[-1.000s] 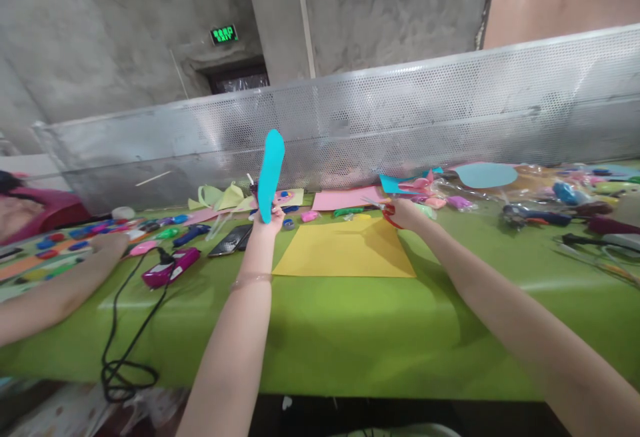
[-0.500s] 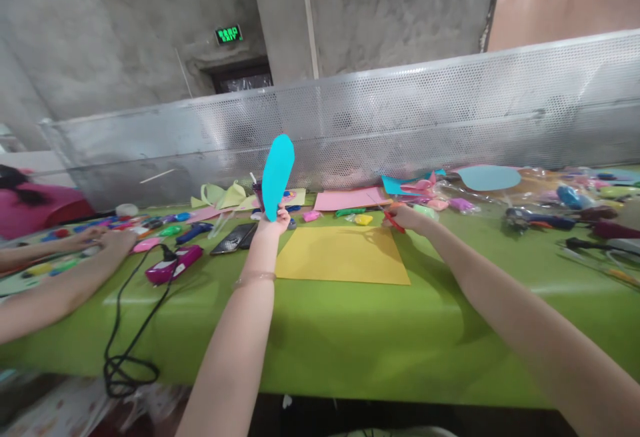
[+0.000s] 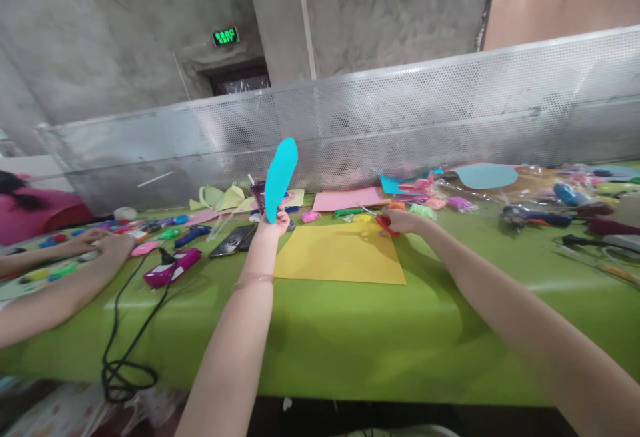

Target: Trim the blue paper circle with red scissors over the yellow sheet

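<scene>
My left hand is closed round the lower end of a turquoise oval paper cut-out, which it holds upright over the green table. My right hand grips red-handled scissors just past the far right corner of a yellow paper sheet. The sheet lies flat between my two hands.
A pink glue gun with a black cord lies at the left, next to a black phone. Another person's hands work at the far left. Coloured paper, clay lumps and tools line the perforated metal barrier.
The turquoise cut-out has tilted a little to the right. My right hand with the scissors has shifted slightly left, nearer the yellow sheet's corner.
</scene>
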`<state>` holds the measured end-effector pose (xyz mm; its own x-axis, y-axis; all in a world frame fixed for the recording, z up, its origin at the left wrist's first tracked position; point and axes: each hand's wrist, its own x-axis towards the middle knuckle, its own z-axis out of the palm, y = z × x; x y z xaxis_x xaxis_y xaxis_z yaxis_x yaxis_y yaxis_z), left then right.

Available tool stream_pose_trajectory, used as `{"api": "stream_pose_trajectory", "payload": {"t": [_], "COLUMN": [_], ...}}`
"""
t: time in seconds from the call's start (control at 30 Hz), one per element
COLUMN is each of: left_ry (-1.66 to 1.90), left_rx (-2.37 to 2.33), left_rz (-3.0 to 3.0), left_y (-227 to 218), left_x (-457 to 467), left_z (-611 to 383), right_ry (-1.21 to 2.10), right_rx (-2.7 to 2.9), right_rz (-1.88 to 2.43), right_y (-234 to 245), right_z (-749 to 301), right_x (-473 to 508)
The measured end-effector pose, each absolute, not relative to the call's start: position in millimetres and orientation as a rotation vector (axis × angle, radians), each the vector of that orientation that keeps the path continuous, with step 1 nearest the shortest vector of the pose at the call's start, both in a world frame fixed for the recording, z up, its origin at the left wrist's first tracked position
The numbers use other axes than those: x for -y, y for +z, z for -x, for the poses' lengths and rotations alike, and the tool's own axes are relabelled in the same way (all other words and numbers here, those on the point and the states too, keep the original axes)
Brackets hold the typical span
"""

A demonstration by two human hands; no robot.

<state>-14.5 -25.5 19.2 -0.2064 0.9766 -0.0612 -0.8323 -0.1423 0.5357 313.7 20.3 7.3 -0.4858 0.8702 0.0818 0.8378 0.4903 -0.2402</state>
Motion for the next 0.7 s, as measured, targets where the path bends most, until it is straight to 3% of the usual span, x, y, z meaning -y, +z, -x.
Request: {"api": "stream_pose_trajectory", "payload": {"t": [0.27,0.43,0.6,0.7], "left_ry": [1.753,1.824,1.906,1.887], "left_rx": [-0.468,-0.418,-0.259,-0.208], "left_rz": [-0.334,-0.337,-0.610,-0.742], "left_y": [28,85,158,185], "left_x": [26,48,77,92], "left_z": [22,42,61,64], "right_ry": [0.576,0.614,0.546,0.484], "right_rx": [2.404,2.164,1.826,1.917], "right_rz": [1.269,1.001,0.698,0.395], "right_y": [31,37,-5,-51], "right_z": [-284,-247,-205,-179], "right_x": [26,101,193,225]}}
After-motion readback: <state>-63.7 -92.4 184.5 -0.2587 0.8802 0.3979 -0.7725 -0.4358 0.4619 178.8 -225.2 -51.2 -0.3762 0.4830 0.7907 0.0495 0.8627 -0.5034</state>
